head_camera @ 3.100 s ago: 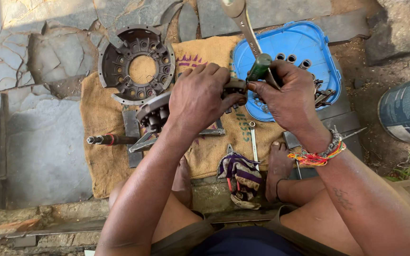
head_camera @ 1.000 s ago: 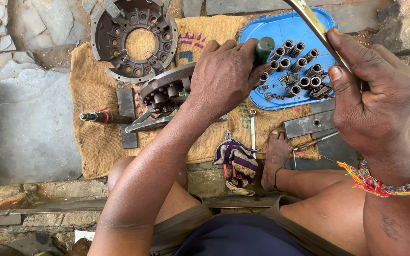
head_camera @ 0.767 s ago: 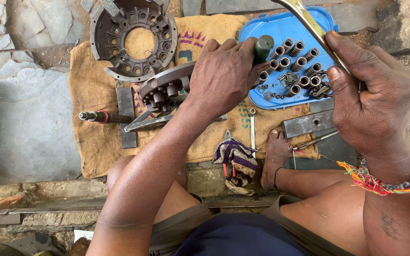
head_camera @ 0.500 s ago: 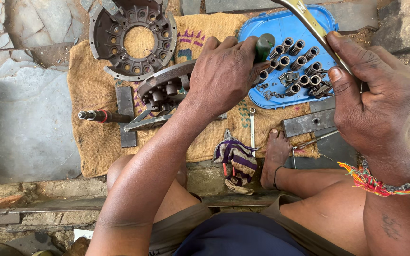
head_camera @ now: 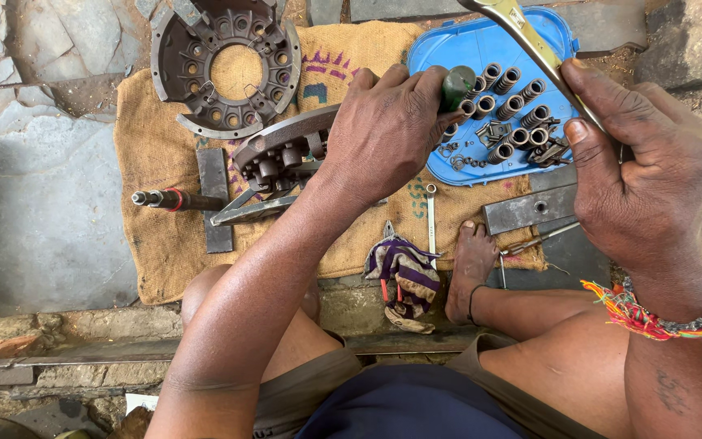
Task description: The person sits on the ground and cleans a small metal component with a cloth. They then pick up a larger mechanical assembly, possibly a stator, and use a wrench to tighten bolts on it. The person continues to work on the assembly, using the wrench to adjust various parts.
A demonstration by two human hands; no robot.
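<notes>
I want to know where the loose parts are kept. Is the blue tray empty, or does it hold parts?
It holds parts. In the blue tray lie rows of coil springs and a heap of small metal pieces.

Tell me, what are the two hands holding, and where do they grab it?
Left hand grips the green handle of a tool. Right hand holds a yellowish metal wrench by its lower shaft.
</notes>
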